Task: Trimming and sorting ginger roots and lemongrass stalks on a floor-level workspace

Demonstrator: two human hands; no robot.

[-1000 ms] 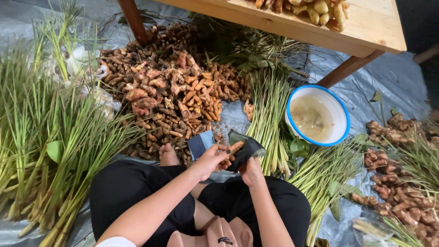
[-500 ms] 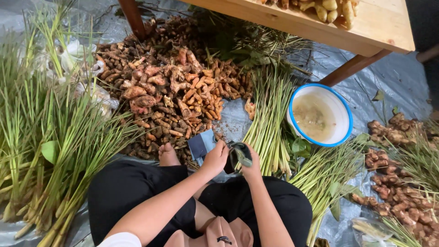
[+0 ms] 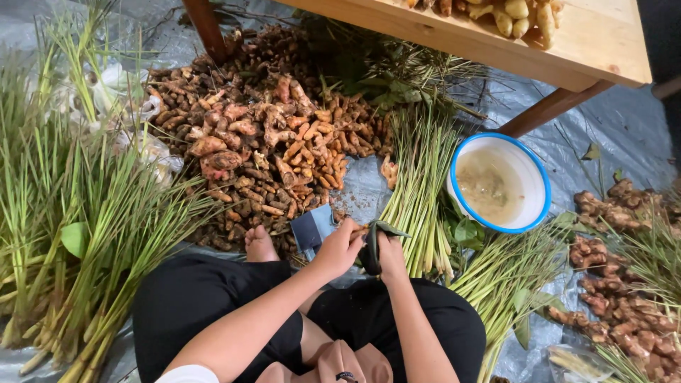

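Observation:
My left hand (image 3: 342, 248) and my right hand (image 3: 391, 257) meet just above my knees, both closed on a dark green leaf (image 3: 374, 240) folded between them. A bit of orange root shows at my left fingertips, against the leaf. What the leaf encloses is hidden. A flat grey-blue rectangular piece (image 3: 312, 228) lies on the sheet right by my left hand. My bare foot (image 3: 259, 246) rests against the big heap of orange-brown roots (image 3: 262, 149).
Bundles of long green stalks lie at the left (image 3: 78, 234) and by my right hand (image 3: 422, 191). A white bowl with a blue rim (image 3: 501, 183) holds cloudy water. More knobbly roots (image 3: 624, 284) lie at right. A wooden table (image 3: 567, 42) stands above.
The leaf lay open in my right hand with my left hand laying an orange root on it; now both hands have closed together and the leaf is folded up between them.

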